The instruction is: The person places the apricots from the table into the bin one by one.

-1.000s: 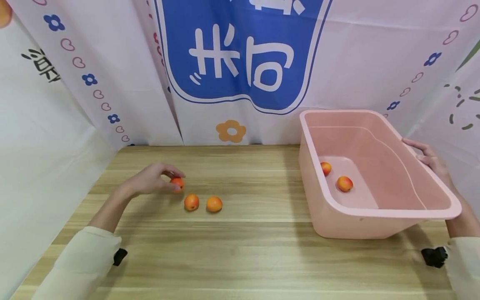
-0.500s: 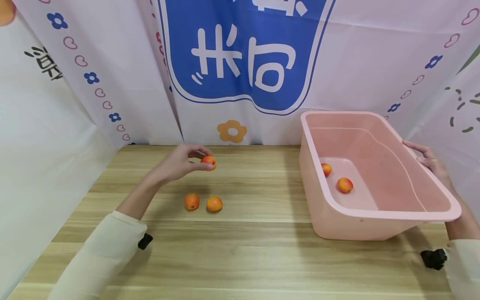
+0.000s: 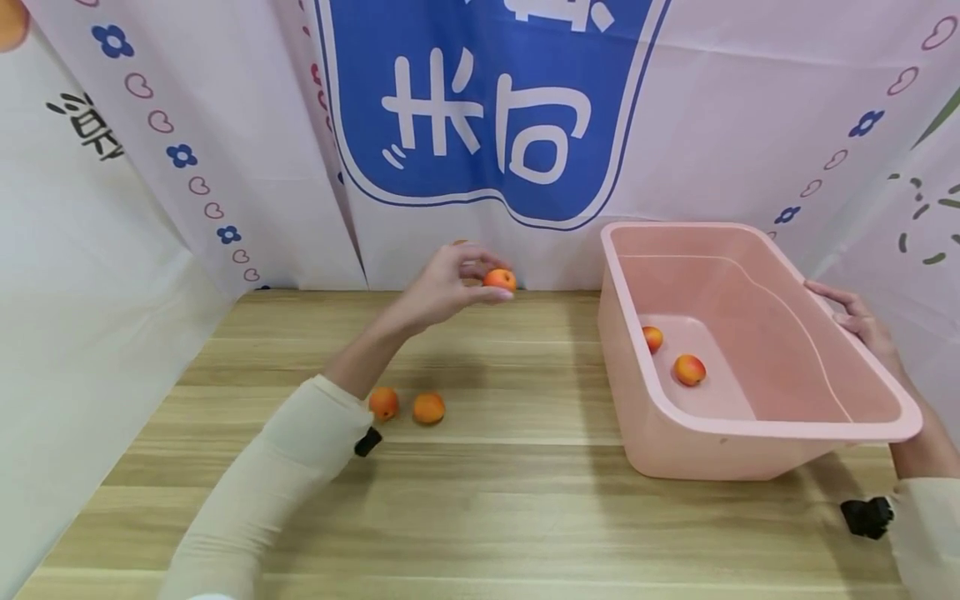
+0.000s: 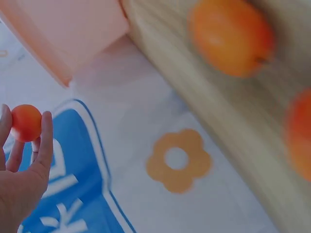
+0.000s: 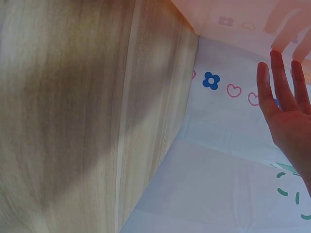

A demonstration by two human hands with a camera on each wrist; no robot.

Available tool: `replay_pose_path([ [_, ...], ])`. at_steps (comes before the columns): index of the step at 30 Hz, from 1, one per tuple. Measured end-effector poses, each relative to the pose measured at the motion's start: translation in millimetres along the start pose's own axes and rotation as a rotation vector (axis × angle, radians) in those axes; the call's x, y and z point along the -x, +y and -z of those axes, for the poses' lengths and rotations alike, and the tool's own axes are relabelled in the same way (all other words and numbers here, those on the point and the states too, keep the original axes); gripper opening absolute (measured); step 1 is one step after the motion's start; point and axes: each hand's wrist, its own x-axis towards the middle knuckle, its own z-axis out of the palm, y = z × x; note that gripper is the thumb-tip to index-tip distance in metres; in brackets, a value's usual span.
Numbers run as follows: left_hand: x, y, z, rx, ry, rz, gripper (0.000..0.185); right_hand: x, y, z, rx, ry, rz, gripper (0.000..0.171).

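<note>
My left hand (image 3: 444,290) pinches a small orange-red fruit (image 3: 501,279) between thumb and fingers, raised above the back of the table. In the left wrist view the same fruit (image 4: 26,123) sits between the fingertips. Two more such fruits lie on the wood: one (image 3: 383,403) partly behind my left sleeve, the other (image 3: 429,408) just right of it. A pink plastic tub (image 3: 701,454) stands at the right, with a fruit (image 3: 690,369) and a second one (image 3: 652,337) on its floor. Fingers of my right hand (image 3: 870,329) lie straight against the tub's outer right side, near the rim.
The wooden table (image 3: 510,517) runs back to a white printed cloth (image 3: 697,125) with a blue sign and flowers. More cloth hangs at both sides. The tub's tall left wall (image 3: 622,367) faces the loose fruits. A black device sits on each wrist.
My left hand has lifted the fruit from the table's left part and carried it up and rightwards. The tub, the right hand and the other fruits stay put.
</note>
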Motion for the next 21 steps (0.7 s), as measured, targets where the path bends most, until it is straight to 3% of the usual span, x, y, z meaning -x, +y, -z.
replay_pose_path([
  [8,-39.1,39.0,-44.6,0.051,-0.068,-0.099,0.038,-0.3,2.2,0.8,-0.009,-0.034,0.005,0.069],
  [14,-69.1,67.2,-84.6,0.075,-0.147,-0.166,0.038,0.2,1.1,-0.4,0.022,-0.014,0.011,0.07],
  [21,-101.3,97.9,-135.7,-0.028,-0.277,-0.095,0.041,2.3,-1.4,-6.0,0.071,0.049,0.0,0.068],
])
